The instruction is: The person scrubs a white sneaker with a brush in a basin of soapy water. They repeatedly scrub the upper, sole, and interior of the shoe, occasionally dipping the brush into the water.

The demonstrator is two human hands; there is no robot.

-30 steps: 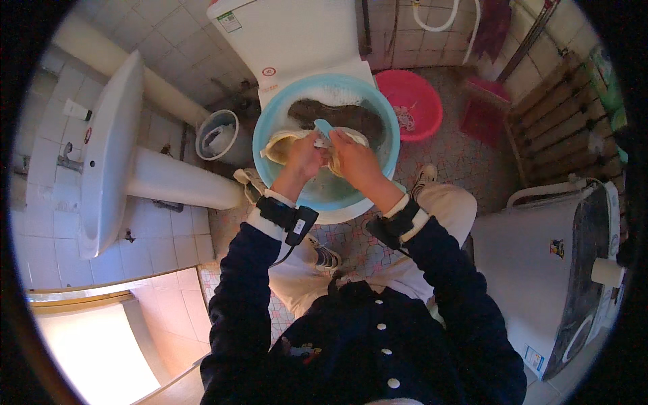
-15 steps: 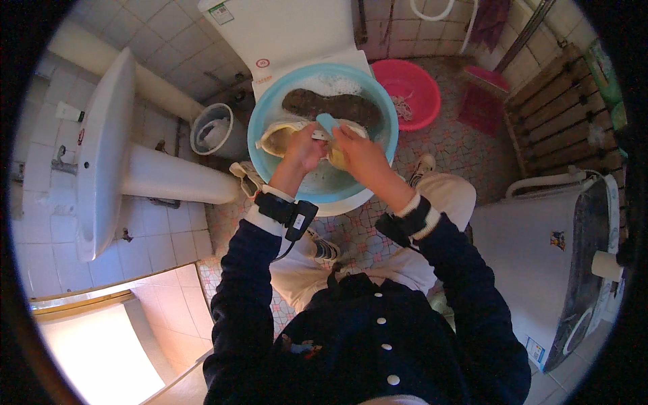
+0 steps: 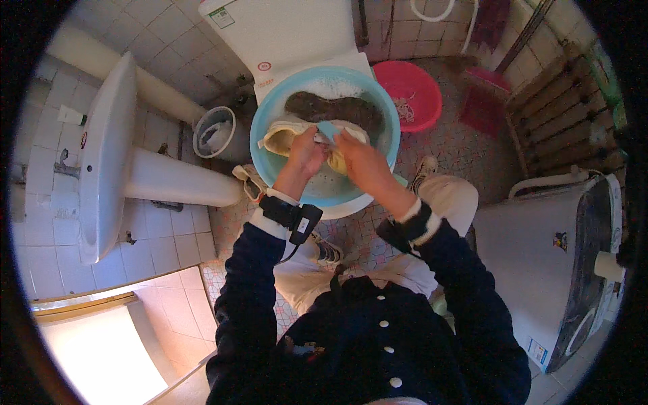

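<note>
In a light blue basin (image 3: pixel 257 116) of soapy water, a cream-white shoe (image 3: pixel 278 140) lies with its opening to the left. My left hand (image 3: pixel 308 154) has its fingers closed on the shoe's upper near the middle. My right hand (image 3: pixel 364 160) grips a light blue brush (image 3: pixel 329 129) against the shoe, close to the left fingertips; its bristles are hidden. Behind the shoe, a brown shoe-sole shape (image 3: pixel 334 110) lies in the suds. Both wrists wear black straps, with a small black box on the left one.
The basin rests on a white toilet (image 3: pixel 290 37). A pink basin (image 3: pixel 432 101) stands to its right, a pale bucket (image 3: pixel 233 138) to its left. Beyond the bucket is a pedestal sink (image 3: pixel 108 155). A white shoe (image 3: pixel 250 181) stands near it. A broom (image 3: pixel 489 79) and a white machine (image 3: pixel 533 256) are at right.
The brush has tipped and shifted slightly down, with my right hand moving a little down along the shoe. My left hand keeps its hold. The whole view has shifted slightly.
</note>
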